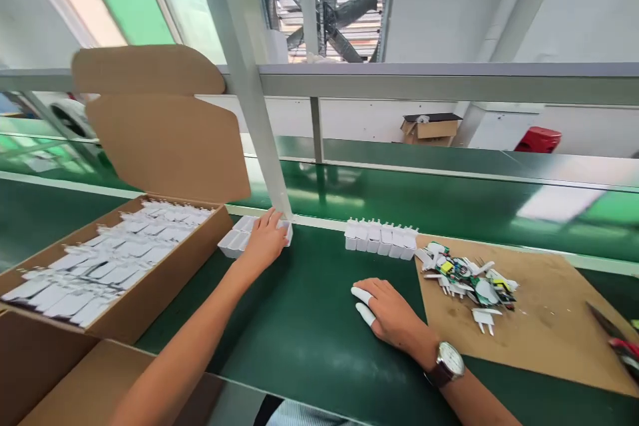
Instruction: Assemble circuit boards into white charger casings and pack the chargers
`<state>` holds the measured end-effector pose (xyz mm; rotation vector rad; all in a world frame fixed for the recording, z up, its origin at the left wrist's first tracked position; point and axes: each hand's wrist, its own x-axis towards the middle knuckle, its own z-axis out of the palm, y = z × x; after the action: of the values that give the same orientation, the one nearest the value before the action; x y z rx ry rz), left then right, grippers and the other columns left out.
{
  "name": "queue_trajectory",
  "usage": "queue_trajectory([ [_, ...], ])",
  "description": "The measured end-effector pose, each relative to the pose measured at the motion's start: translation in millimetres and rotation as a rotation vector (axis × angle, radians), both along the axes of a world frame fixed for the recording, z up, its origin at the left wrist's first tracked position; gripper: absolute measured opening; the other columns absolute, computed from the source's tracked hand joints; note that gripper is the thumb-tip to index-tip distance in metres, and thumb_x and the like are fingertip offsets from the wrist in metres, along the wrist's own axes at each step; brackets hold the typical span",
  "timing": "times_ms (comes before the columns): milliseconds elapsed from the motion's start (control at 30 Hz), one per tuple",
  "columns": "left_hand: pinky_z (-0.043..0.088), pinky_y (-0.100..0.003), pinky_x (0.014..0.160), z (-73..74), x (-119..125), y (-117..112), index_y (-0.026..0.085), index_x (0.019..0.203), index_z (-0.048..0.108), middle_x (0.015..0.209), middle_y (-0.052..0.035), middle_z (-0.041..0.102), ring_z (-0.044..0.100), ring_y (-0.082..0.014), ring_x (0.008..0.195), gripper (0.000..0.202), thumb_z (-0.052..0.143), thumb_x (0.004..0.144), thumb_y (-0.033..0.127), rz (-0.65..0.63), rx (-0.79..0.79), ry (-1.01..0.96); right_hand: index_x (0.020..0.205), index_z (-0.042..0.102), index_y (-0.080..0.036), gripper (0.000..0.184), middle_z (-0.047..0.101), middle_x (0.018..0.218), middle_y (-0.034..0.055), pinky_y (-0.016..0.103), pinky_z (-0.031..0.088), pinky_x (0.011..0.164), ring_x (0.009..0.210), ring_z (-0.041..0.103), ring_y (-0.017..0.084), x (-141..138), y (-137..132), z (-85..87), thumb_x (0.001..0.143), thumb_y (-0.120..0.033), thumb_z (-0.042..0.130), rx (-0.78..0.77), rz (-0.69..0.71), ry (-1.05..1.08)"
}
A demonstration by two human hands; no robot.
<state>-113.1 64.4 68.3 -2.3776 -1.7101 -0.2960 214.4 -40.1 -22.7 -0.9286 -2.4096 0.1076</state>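
Note:
My left hand [265, 239] reaches over a group of open white plastic casings [235, 239] beside the metal post. Its fingers curl onto one casing at the group's right side; the fingertips are partly hidden. On the green tabletop rests my right hand [392, 314], open and holding nothing, with white finger cots on two fingers. Beyond it stands a row of white charger-like units [381, 239] with small prongs on top. To its right, a loose pile of circuit boards and white plug parts [472, 277] lies on a brown cardboard sheet [554, 326].
An open cardboard box [144, 293] filled with rows of white units stands at left, lid raised. A slanted metal post [259, 126] rises behind my left hand. Red-handled pliers [622, 345] lie at the right edge. Another green surface [424, 193] runs behind the tabletop.

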Motion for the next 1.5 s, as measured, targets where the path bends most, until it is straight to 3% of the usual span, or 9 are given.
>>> queue_trajectory([
  [200,0.054,-0.045,0.1,-11.2,50.5,-13.7,0.02,0.085,0.063,0.152,-0.0149,0.052,0.065,-0.0306,0.119,0.028,0.048,0.096,0.04,-0.34,-0.116,-0.266,0.129,0.062,-0.016,0.029,0.068,0.131,0.015,0.043,0.055,0.099,0.117,0.065,0.025,22.5,4.8,22.5,0.103,-0.021,0.05,-0.066,-0.038,-0.089],
  [367,0.056,-0.045,0.093,-34.7,76.3,-31.5,0.02,0.079,0.065,0.143,-0.0153,0.061,0.065,-0.0321,0.117,0.028,0.049,0.093,0.039,-0.466,-0.07,-0.394,0.134,0.06,-0.018,0.035,0.067,0.132,0.017,0.05,0.051,0.104,0.121,0.063,0.03,88.3,0.2,53.8,0.101,-0.021,0.049,0.01,-0.402,-0.085],
  [500,0.058,-0.045,0.09,-50.9,75.2,-32.6,0.02,0.08,0.067,0.141,-0.0151,0.062,0.066,-0.0316,0.115,0.029,0.05,0.094,0.039,-0.504,-0.058,-0.464,0.136,0.056,-0.017,0.043,0.063,0.134,0.0167,0.052,0.049,0.104,0.122,0.059,0.032,138.2,-6.0,66.1,0.093,-0.02,0.053,-0.083,-0.636,-0.197],
  [733,0.058,-0.04,0.091,-69.5,64.1,-30.1,0.023,0.089,0.069,0.143,-0.0127,0.059,0.066,-0.0287,0.116,0.025,0.053,0.098,0.04,-0.566,-0.05,-0.517,0.139,0.056,-0.016,0.051,0.061,0.139,0.017,0.052,0.044,0.109,0.126,0.057,0.032,159.4,3.4,60.9,0.088,-0.019,0.056,-0.225,-0.682,-0.218],
  [967,0.058,-0.04,0.093,-72.8,61.1,-29.7,0.024,0.091,0.071,0.144,-0.0108,0.058,0.065,-0.0285,0.117,0.022,0.057,0.097,0.039,-0.574,-0.064,-0.545,0.137,0.061,-0.02,0.054,0.071,0.127,0.0132,0.044,0.057,0.095,0.107,0.07,0.028,175.5,18.2,72.0,0.083,-0.022,0.061,-0.358,-0.786,0.129],
  [1100,0.058,-0.04,0.093,-70.0,63.6,-32.0,0.023,0.088,0.071,0.142,-0.0106,0.06,0.066,-0.0283,0.116,0.025,0.055,0.097,0.04,-0.56,-0.07,-0.584,0.143,0.054,-0.017,0.054,0.066,0.137,0.016,0.045,0.056,0.103,0.119,0.067,0.027,169.2,6.6,71.4,0.09,-0.031,0.055,-0.33,-0.774,0.3],
  [1200,0.059,-0.039,0.089,-65.4,66.9,-33.9,0.023,0.086,0.071,0.139,-0.0118,0.062,0.065,-0.0285,0.115,0.028,0.054,0.098,0.042,-0.552,-0.079,-0.597,0.14,0.057,-0.022,0.053,0.064,0.141,0.0118,0.043,0.053,0.109,0.124,0.065,0.025,143.7,-13.2,72.7,0.087,-0.028,0.06,-0.51,-0.46,0.403],
  [1367,0.06,-0.038,0.089,-61.3,68.7,-35.3,0.022,0.09,0.07,0.14,-0.0126,0.06,0.066,-0.0267,0.114,0.027,0.053,0.098,0.041,-0.548,-0.146,-0.577,0.134,0.062,-0.025,0.054,0.065,0.139,0.0063,0.041,0.05,0.111,0.125,0.064,0.022,93.7,-20.8,73.4,0.081,-0.015,0.061,-0.672,-0.019,0.145],
  [1500,0.059,-0.037,0.092,-61.4,67.3,-37.7,0.021,0.091,0.07,0.141,-0.0129,0.06,0.063,-0.0271,0.12,0.025,0.054,0.099,0.039,-0.548,-0.13,-0.576,0.136,0.061,-0.023,0.046,0.069,0.128,0.0109,0.042,0.052,0.104,0.114,0.068,0.022,70.0,-5.9,74.5,0.094,-0.011,0.043,-0.434,-0.277,-0.077],
])
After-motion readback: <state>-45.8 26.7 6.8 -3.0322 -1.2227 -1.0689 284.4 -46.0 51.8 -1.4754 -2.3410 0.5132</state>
